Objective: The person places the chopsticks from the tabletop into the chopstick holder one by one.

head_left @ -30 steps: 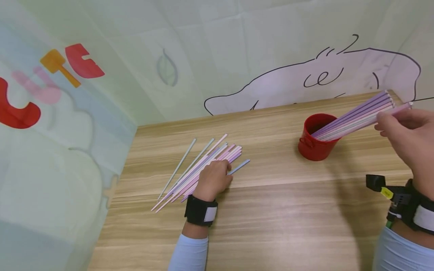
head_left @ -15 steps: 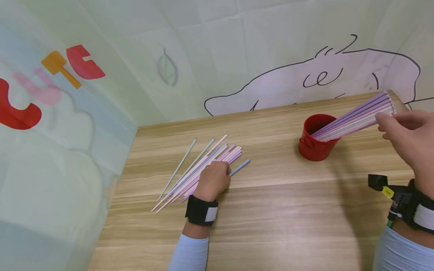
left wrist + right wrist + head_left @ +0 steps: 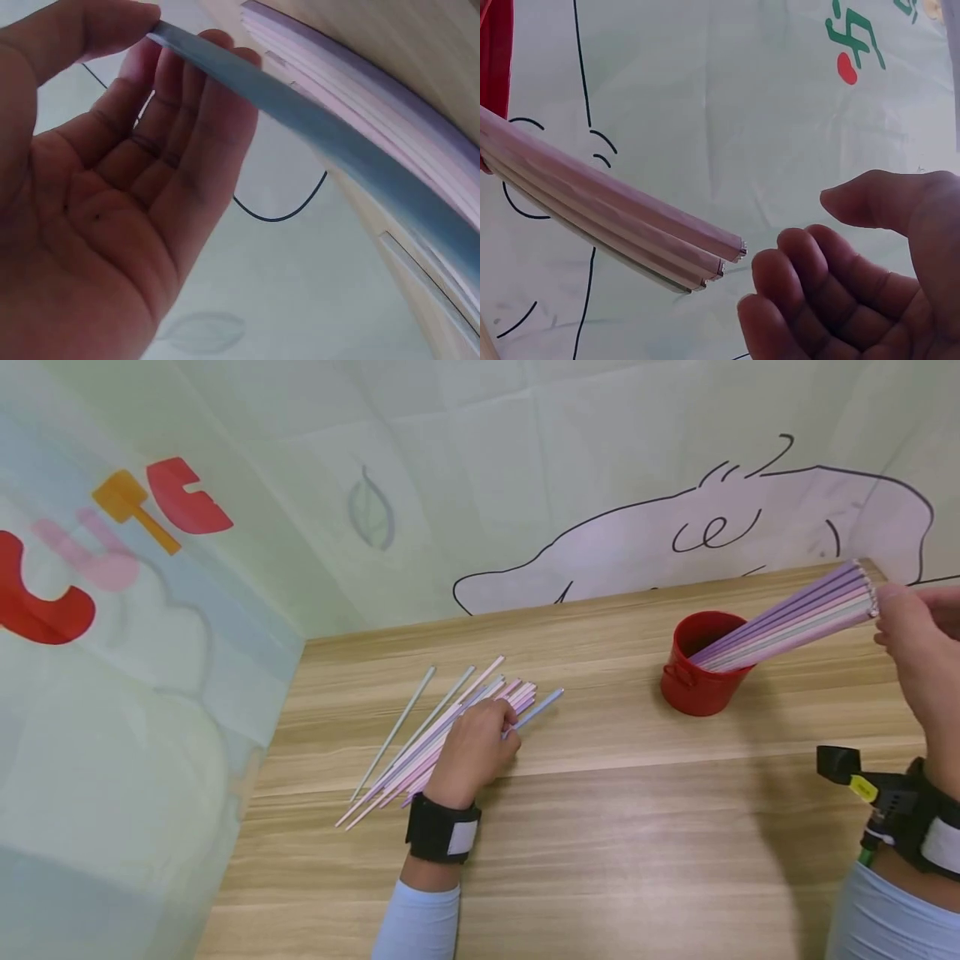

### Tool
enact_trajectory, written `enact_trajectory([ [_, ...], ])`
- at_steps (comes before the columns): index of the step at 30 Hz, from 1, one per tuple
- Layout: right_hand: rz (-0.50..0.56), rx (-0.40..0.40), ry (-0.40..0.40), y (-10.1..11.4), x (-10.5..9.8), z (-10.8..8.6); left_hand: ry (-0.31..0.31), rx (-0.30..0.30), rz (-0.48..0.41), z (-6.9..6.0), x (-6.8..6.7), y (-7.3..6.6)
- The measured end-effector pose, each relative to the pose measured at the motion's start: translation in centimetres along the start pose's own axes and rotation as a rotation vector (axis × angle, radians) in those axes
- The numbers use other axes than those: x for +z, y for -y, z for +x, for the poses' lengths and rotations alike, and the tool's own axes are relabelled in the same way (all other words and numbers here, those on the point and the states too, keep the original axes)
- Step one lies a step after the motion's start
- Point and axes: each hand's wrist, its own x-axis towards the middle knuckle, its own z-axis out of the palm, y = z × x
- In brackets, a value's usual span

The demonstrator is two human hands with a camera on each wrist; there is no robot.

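Observation:
My left hand (image 3: 476, 747) is over a loose pile of pastel straw-like sticks (image 3: 427, 745) on the table. Between thumb and fingertips it pinches the end of a light-blue stick (image 3: 322, 139), clearest in the left wrist view. A small red bucket (image 3: 696, 691) stands at the right, with a fanned bunch of purple, pink and white sticks (image 3: 787, 618) leaning out over its rim. Just beyond their serrated ends is my right hand (image 3: 870, 289), its fingers loosely bent. The right wrist view shows a gap between fingertips and sticks; nothing is in that hand.
The wood-grain table (image 3: 600, 843) meets a printed cloth backdrop (image 3: 465, 485) behind and at the left. Two pale green-grey sticks (image 3: 393, 731) lie slightly apart at the pile's left side. Both wrists wear black straps.
My right hand has let go of the bunched sticks and moved right. My left hand has shifted slightly up, and the blue stick it pinches has moved up and right.

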Motion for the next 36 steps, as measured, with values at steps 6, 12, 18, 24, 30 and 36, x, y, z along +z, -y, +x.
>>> enact_trajectory([
  [6, 0.042, -0.028, 0.006, 0.4, 0.3, 0.0, -0.064, 0.050, -0.049, 0.0, -0.5, -0.3],
  [12, 0.027, -0.062, -0.008, 1.6, 0.7, -1.1, -0.114, 0.107, -0.123, 0.1, -1.0, -0.7],
  [18, 0.047, -0.048, 0.053, 3.2, 1.4, -1.9, -0.147, 0.141, -0.184, 0.2, -1.5, -1.1],
  [24, 0.179, -0.224, 0.094, 3.9, 2.9, -2.5, -0.178, 0.156, -0.259, 0.2, -2.0, -1.5],
  [30, 0.159, -0.300, 0.158, 4.5, 4.0, -3.2, -0.236, 0.209, -0.384, -0.1, -2.6, -2.0],
  [36, 0.198, -0.341, 0.229, 5.1, 4.6, -3.7, -0.301, 0.266, -0.507, -0.2, -3.1, -2.5],
])
